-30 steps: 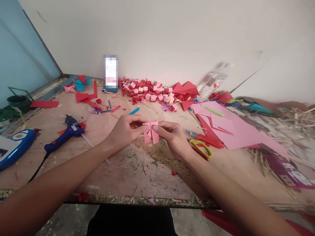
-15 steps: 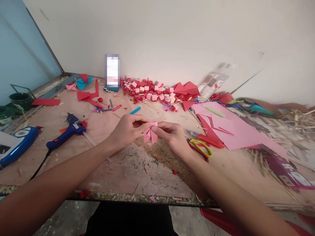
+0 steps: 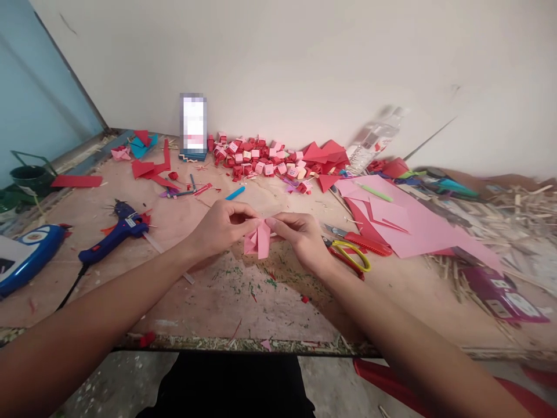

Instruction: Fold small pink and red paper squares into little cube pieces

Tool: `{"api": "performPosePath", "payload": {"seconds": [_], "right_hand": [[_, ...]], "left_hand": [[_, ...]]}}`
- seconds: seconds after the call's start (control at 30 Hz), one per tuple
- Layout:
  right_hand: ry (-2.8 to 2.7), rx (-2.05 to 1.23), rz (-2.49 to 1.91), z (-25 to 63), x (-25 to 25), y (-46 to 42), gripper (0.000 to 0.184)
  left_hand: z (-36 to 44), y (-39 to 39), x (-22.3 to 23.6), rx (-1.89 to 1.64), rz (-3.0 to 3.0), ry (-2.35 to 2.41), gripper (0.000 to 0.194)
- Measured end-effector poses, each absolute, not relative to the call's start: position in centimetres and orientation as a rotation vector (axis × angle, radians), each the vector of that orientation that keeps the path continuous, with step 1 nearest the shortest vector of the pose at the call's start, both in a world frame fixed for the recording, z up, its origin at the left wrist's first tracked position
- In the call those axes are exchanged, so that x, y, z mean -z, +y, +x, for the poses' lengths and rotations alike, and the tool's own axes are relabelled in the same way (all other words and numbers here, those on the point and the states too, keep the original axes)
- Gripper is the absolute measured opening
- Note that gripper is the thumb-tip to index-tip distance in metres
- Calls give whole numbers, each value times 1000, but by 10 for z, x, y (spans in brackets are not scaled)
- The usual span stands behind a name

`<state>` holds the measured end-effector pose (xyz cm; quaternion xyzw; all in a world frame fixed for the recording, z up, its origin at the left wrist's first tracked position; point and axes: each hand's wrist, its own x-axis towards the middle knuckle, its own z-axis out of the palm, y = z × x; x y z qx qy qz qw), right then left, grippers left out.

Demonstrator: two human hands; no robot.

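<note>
- Left hand (image 3: 226, 229) pinching now, thumb and fingers closed on the upper edge of a folded pink paper (image 3: 263, 242)!
- Right hand (image 3: 302, 237) matches it, thumb pressed over the paper's top, just beside the other thumb; the fingertips behind are hidden from me.
- And that paper sits right between the two hands, creased flaps pointing down, over the front-middle of the littered wooden table (image 3: 174, 316).
- Just beyond the left hand, a blue stick (image 3: 235, 193); farther left, a blue glue gun (image 3: 112, 237) lying on its side.
- Near the right wrist, scissors (image 3: 354, 258) with a yellow loop, next to a red-handled cutter (image 3: 369, 244).
- Past those, a large pink sheet (image 3: 429, 229) bearing a green pen (image 3: 375, 192).
- At the back, a heap of little pink-and-red paper cubes (image 3: 256, 158) beside a lit phone (image 3: 194, 123)!
</note>
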<state>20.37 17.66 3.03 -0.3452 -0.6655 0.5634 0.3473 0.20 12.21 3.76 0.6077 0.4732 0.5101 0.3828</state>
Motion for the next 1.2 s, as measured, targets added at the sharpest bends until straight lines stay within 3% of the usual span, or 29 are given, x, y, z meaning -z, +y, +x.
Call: {"api": "performPosePath", "payload": {"seconds": [0.63,0.87,1.2], "right_hand": [[-1830,-1502,-971,194,-16,176,56],[-1699,-1733,-931,193,-16,175,49],[-1693,-1751,-920,193,-14,177,47]], "left_hand": [[0,132,-29,-1431,1470,1283,14],[-4,136,-29,-1446,1486,1363,15],[-7,140,-27,-1470,1504,1348,15]]}}
